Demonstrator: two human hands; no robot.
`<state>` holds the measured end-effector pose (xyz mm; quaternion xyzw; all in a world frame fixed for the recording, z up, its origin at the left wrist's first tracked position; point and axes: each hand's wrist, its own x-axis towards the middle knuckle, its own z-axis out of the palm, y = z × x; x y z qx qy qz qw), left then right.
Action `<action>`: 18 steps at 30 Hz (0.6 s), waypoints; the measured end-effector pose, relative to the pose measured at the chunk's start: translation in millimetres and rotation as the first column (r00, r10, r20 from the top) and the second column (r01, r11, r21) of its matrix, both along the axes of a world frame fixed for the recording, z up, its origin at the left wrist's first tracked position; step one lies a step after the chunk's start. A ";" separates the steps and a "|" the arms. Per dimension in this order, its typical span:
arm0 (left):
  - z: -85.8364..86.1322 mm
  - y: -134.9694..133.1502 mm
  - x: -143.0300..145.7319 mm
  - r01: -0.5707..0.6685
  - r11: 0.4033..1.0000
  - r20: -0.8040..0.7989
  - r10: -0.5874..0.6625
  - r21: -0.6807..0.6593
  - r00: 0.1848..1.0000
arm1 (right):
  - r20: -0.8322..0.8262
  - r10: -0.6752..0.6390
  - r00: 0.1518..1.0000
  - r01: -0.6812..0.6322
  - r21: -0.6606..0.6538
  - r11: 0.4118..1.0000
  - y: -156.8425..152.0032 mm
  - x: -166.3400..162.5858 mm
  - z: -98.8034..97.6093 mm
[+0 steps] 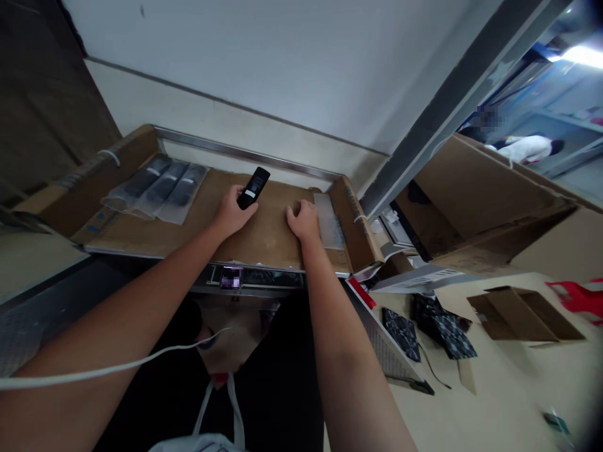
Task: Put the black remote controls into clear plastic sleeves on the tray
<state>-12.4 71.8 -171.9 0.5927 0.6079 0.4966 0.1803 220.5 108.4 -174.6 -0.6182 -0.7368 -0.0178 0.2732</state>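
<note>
My left hand [234, 212] is closed around a flat black item with a white label [254, 188], held tilted above the cardboard-lined work surface [266, 242]. The exact kind of this item cannot be made out. My right hand [305, 220] rests low over the cardboard, fingers loosely curled and thumb apart, with nothing seen in it. Right beside it lie clear plastic bags [330, 223]. On the left side, several similar dark items in frosted plastic bags [162, 185] lie side by side, each with a white band.
Raised cardboard sides [355, 220] edge the surface. A large open carton [475, 194] stands to the right, with a smaller box [527, 314] and dark patterned bags [443, 326] on the floor. A white cable [141, 361] crosses my left forearm. Another person [527, 147] is at the far right.
</note>
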 end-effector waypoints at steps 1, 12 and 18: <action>0.3 -0.1 0.2 0.000 1.000 0.005 0.000 -0.002 1.000 | 0.003 -0.001 1.000 0.001 0.001 1.000 0.3 0.0 -0.2; 4.6 -2.5 0.9 0.034 0.999 0.012 -0.034 -0.029 0.999 | -0.113 0.142 0.983 -0.133 0.084 0.988 -6.8 -0.9 4.1; 1.9 0.0 -0.3 0.039 0.999 0.025 -0.038 -0.032 0.999 | -0.131 0.105 0.986 -0.098 0.061 0.993 -5.0 0.2 4.8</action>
